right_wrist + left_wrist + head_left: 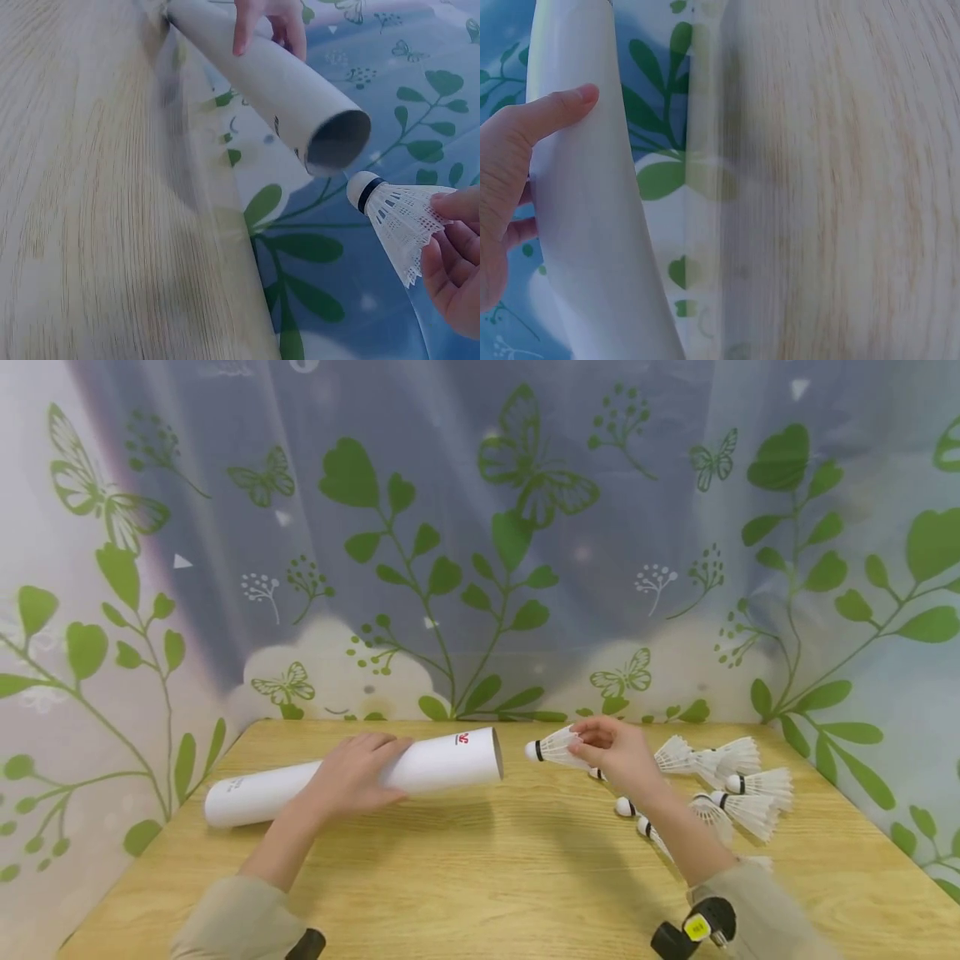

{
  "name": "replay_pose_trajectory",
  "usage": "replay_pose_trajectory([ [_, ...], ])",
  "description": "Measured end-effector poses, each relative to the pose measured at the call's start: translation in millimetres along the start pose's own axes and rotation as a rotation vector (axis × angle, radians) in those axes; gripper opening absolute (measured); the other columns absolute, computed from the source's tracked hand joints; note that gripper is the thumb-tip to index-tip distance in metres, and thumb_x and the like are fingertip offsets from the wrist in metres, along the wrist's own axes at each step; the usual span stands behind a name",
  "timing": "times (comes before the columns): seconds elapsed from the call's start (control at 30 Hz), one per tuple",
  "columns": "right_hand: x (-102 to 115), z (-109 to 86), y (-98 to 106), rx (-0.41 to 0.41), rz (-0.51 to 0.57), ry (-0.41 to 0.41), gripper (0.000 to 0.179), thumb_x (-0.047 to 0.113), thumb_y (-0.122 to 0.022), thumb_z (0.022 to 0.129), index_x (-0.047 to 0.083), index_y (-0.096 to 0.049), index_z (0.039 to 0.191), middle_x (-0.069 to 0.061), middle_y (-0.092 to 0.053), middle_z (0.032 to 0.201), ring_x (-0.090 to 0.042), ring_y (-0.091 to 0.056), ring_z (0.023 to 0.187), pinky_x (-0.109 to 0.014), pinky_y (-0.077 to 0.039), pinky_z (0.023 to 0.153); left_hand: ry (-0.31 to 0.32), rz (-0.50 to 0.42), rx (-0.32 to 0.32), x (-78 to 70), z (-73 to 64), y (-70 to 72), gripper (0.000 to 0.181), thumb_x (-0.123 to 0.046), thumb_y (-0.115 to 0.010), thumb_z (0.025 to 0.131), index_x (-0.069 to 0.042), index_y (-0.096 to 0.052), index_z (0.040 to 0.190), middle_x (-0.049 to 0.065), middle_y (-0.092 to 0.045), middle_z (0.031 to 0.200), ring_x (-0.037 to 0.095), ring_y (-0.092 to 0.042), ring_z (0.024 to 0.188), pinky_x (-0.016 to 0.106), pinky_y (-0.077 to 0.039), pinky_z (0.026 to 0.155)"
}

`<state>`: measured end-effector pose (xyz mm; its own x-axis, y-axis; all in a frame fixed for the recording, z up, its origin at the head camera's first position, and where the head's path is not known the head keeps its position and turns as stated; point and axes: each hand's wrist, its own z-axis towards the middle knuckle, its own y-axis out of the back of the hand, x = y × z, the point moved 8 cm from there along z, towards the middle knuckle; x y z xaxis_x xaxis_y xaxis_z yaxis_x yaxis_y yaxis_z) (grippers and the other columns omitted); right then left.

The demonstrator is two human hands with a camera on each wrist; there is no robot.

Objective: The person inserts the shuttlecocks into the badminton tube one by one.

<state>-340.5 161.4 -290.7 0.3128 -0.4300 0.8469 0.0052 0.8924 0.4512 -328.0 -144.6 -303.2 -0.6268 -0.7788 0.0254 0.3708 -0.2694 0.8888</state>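
Note:
A long white shuttlecock tube [438, 766] lies tilted across the left of the head view, its right end raised off the table. My left hand [358, 774] grips it around the middle, thumb on the near side. The tube's round mouth [339, 142] is uncovered and dark inside in the right wrist view. Just to the right of that mouth, my right hand [618, 758] pinches a white shuttlecock [555, 747] by its skirt. Its cork with a black band points left toward the mouth, a small gap apart. Thumb and fingertips sit on the skirt's edge [412, 225].
Several more white shuttlecocks [750, 814] lie loosely on the wooden table [480, 893], right of and partly behind my right forearm. A patterned curtain [465, 568] with green leaves and butterflies hangs along the table's back edge and both sides.

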Motion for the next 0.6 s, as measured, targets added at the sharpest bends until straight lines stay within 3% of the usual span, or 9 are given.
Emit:
replay_pose_trajectory([
  [0.37, 21, 5.4, -35, 0.006, -0.031, 0.126, 0.015, 0.009, -0.070, 0.082, 0.003, -0.065, 0.095, -0.003, -0.066, 0.078, -0.018, -0.055, 0.073, -0.028, -0.045, 0.059, -0.005, 0.004, -0.025, -7.8, 4.4, 2.1, 0.071, -0.041, -0.081, 0.066, -0.010, -0.057, 0.125, 0.008, -0.062, 0.112, 0.028, -0.058, 0.100, 0.044, -0.048, 0.083],
  [0.6, 22, 6.9, -56, 0.054, 0.013, 0.136, 0.014, 0.005, -0.069, 0.082, 0.003, -0.065, 0.096, -0.004, -0.067, 0.082, -0.017, -0.058, 0.072, -0.027, -0.046, 0.059, -0.010, 0.010, -0.020, -10.0, 6.0, 2.3, 0.071, -0.043, -0.080, 0.066, -0.010, -0.056, 0.125, 0.008, -0.061, 0.113, 0.028, -0.057, 0.102, 0.045, -0.048, 0.084],
])
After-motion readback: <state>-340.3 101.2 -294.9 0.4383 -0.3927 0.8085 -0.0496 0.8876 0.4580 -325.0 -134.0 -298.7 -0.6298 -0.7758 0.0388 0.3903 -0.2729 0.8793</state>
